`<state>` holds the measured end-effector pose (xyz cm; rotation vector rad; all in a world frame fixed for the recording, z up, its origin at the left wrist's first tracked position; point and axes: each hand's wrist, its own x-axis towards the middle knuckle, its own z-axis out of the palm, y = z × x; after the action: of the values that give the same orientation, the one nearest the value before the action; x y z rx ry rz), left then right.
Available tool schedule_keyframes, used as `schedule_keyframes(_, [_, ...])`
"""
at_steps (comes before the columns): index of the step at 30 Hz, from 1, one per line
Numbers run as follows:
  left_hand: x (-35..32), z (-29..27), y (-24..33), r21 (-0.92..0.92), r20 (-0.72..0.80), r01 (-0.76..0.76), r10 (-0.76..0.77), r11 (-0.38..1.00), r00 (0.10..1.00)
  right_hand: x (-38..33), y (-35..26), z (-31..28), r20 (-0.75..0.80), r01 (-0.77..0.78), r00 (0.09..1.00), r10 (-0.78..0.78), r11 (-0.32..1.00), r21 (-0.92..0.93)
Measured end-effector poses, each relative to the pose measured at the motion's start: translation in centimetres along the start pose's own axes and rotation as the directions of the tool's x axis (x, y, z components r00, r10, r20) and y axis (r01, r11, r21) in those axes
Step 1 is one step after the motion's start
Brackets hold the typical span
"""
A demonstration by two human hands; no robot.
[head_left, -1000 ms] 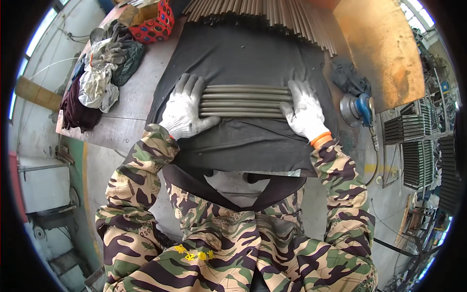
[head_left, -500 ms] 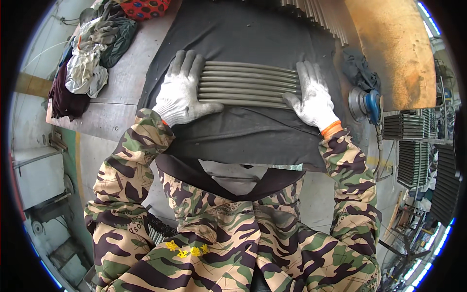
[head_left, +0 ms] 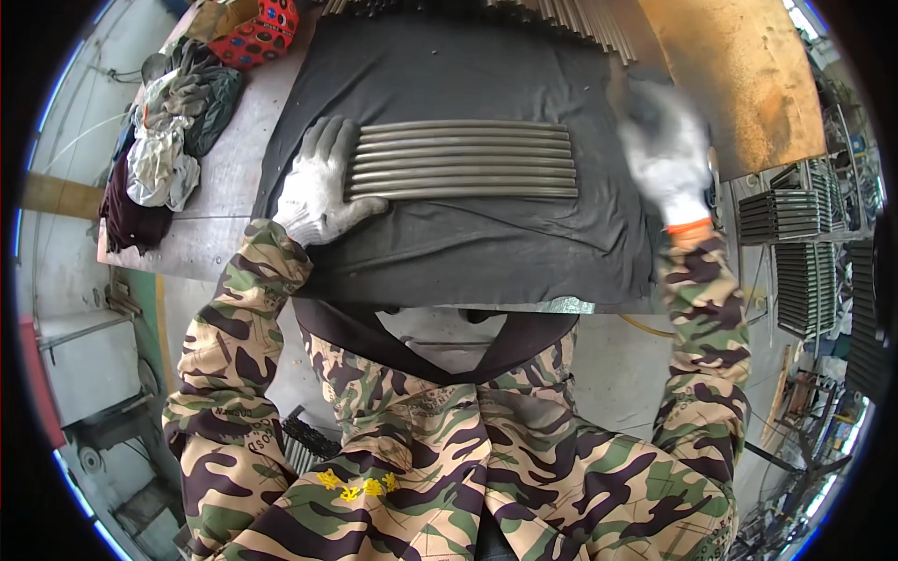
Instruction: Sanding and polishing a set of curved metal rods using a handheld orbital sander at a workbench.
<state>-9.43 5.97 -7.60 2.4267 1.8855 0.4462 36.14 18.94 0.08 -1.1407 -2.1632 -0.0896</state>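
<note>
A row of several grey metal tubes (head_left: 463, 161) lies side by side on a black cloth (head_left: 449, 248) in front of me. My left hand (head_left: 318, 182), in a white knit glove with grey fingers, rests against their left ends. Its fingers are stretched out, with the thumb apart along the near side. Well off the tubes' right ends, my gloved right hand (head_left: 666, 145) is over the right border of the cloth. Motion smears its fingers, so I cannot see whether it holds anything. The blue sander seen there earlier is hidden around that hand.
Gloves and rags (head_left: 173, 131) are heaped on the table's left, by a red patterned cloth (head_left: 267, 37). More metal tubes (head_left: 589, 23) lie at the far edge. A brownish-yellow board (head_left: 748, 75) stands far right. Racks of dark bars (head_left: 804, 285) stand beyond the table's right side.
My right hand has left the tubes' right ends and swung right and away from me. My left hand stays at the left ends, now with the tubes slightly further left in view.
</note>
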Motion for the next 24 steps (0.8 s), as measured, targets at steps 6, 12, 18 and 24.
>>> schedule_keyframes(6, [0.5,-1.1,0.9,0.14,0.029,-0.022,0.018,0.99,0.999,-2.3,7.1,-5.9,0.167,-0.471,0.798,0.579,0.772,-0.426])
schedule_keyframes(12, [0.9,0.2,2.5,0.133,-0.026,-0.037,0.04,0.99,0.999,-2.9,8.2,-4.3,0.255,-0.398,0.842,0.475,0.867,-0.299])
schedule_keyframes(18, [1.0,1.8,2.1,0.099,-0.187,-0.033,0.051,0.995,0.981,-1.7,6.3,-6.1,0.276,-0.239,0.858,0.433,0.813,-0.532])
schedule_keyframes(24, [2.4,2.0,3.4,0.106,-0.186,0.084,-0.063,0.991,0.981,0.4,-2.5,-6.6,0.253,0.073,0.967,-0.03,0.984,-0.163])
